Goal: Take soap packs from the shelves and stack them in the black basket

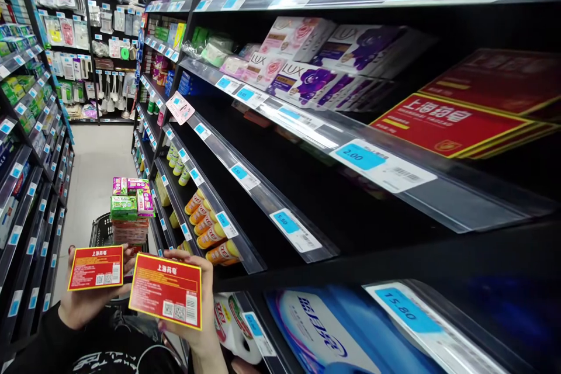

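In my left hand (81, 307) is a red soap box (96, 269) with yellow edges, its printed back turned up. My right hand (199, 333) grips a second red soap box (166, 289) by its sides, with barcode and square codes showing. Both hands are closed round their boxes, side by side at the lower left, in front of my body. Matching red soap boxes (451, 125) lie stacked on the shelf to the right, above a price tag (362, 155) reading 2.00.
White and purple LUX soap boxes (302, 82) share that shelf. Below stand orange-and-yellow bottles (210, 234) and a blue pack (315, 327). Beyond my hands, a black basket (100, 231) holds piled soap packs (125, 207). An aisle floor (94, 169) runs between the shelves.
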